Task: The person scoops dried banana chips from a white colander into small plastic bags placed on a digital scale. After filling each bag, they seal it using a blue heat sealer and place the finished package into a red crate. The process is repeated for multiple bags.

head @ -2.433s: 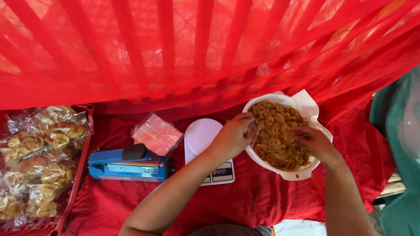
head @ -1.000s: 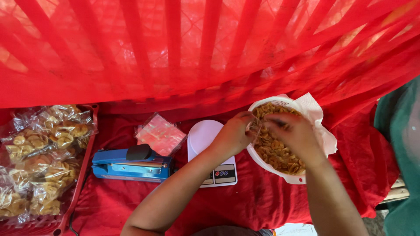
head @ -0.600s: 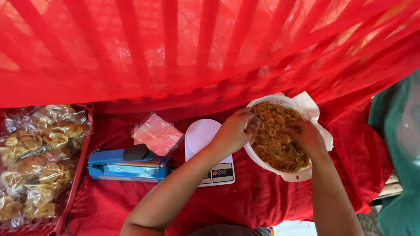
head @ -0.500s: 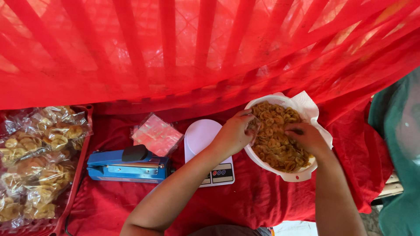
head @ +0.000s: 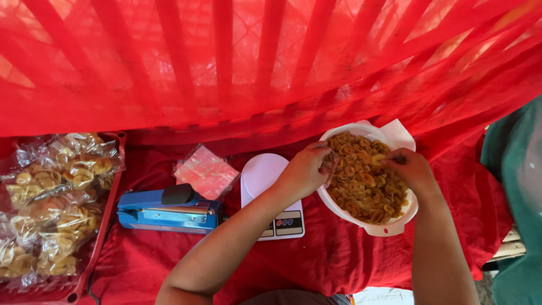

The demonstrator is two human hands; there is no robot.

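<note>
A white plastic basket (head: 389,229) full of yellow fried chips (head: 361,195) sits on the red cloth at the right. My left hand (head: 305,172) is curled at the basket's left rim and seems to pinch a small clear bag, which is hard to make out. My right hand (head: 409,169) rests inside the basket at its right side, fingers closed on a few chips.
A white digital scale (head: 265,175) stands left of the basket. Further left lie a blue heat sealer (head: 169,209) and a stack of clear bags (head: 206,172). A red tray (head: 104,231) holds several filled chip bags (head: 51,203). Green fabric (head: 519,197) borders the right.
A second ago my right hand was over at my left hand by the basket's left rim; it has gone back to the right side of the chips. The left hand has stayed put.
</note>
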